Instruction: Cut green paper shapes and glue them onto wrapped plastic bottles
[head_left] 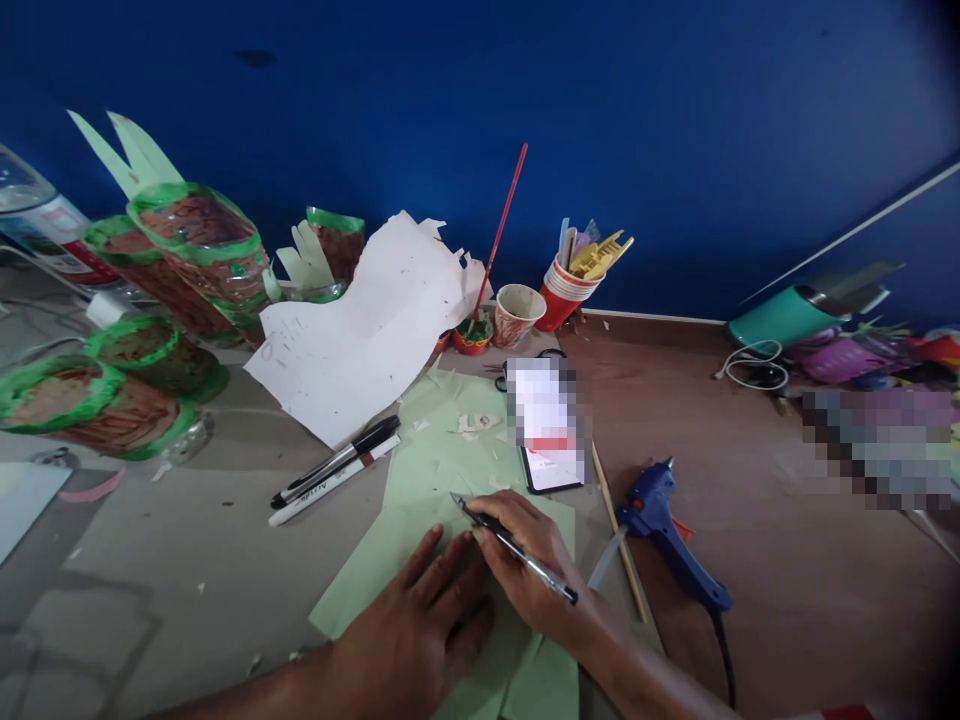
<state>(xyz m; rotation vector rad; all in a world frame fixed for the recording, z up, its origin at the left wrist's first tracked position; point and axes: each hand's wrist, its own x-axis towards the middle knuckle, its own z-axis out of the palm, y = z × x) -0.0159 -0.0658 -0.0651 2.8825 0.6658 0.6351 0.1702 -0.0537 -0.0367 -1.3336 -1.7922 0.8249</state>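
Light green paper (pixel 367 590) lies in overlapping sheets at the front middle of the table. My left hand (pixel 431 620) rests flat on it with the fingers stretched out. In my right hand (pixel 536 565) is a black and clear pen (pixel 517 550), gripped between thumb and fingers. The pen's tip touches or hovers just above the green paper, beyond my left fingertips; I cannot tell which. Small paper scraps (pixel 478 424) are scattered on the farther green sheet. A phone (pixel 551 470) with a lit, partly blurred screen lies right behind my right hand.
Two markers (pixel 337 475) lie left of the paper. A blue glue gun (pixel 667 530) and a wooden stick (pixel 619 535) are at the right. Brown and green painted bottle pieces (pixel 199 250), a torn white sheet (pixel 360 320), a paper cup (pixel 519 312) and a red cup (pixel 562 295) stand farther back.
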